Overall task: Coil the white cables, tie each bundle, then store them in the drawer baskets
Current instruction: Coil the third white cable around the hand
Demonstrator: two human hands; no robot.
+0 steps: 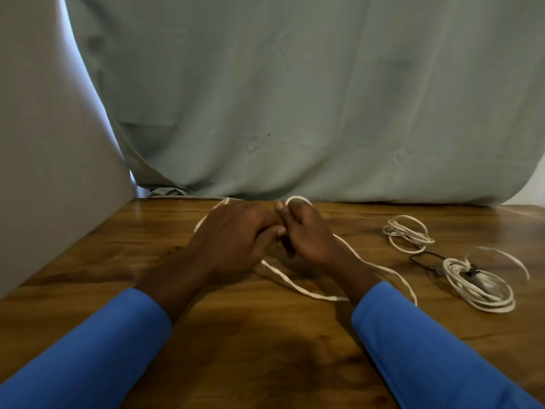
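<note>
On the table (pixel 88 261), one loose cable (pixel 295 286) is looped round two hands pressed together. The left hand (pixel 233 234) is curled, its grip hidden. A loop is pinched by the right hand (pixel 309 234). Rightward, two coils are laid: the farther bundle (pixel 408 233) and the nearer bundle (pixel 480 286).

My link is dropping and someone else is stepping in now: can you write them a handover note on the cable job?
Left hand and right hand meet mid-table, fingers gripping the loose white cable, not yet coiled.
Done: near coil, with a dark tie, and far coil, tie unclear, lie on the table at right.
Left: coil and tie this cable, store all three; no drawer baskets in view.
</note>
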